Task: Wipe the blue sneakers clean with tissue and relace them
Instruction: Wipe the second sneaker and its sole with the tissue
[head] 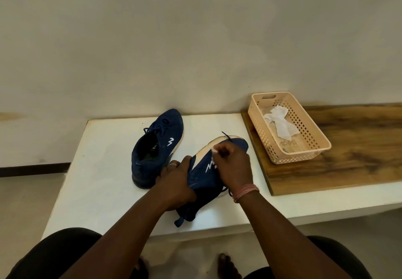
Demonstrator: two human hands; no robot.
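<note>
One blue sneaker (157, 146) stands upright and laced on the white table (104, 170), toe pointing away. A second blue sneaker (202, 174) lies tipped on its side to the right, its pale sole facing left and up. My left hand (176, 183) grips this sneaker near its heel and sole. My right hand (233, 165) is closed on a small white tissue (214, 151) and presses it against the sneaker's side by the white logo. A dark lace end (226, 136) sticks out past the toe.
A peach plastic basket (313, 148) holding crumpled white tissues (281, 124) sits on a wooden board (359, 152) at the right. A plain wall stands right behind the table. My knees and bare feet are below the table's front edge.
</note>
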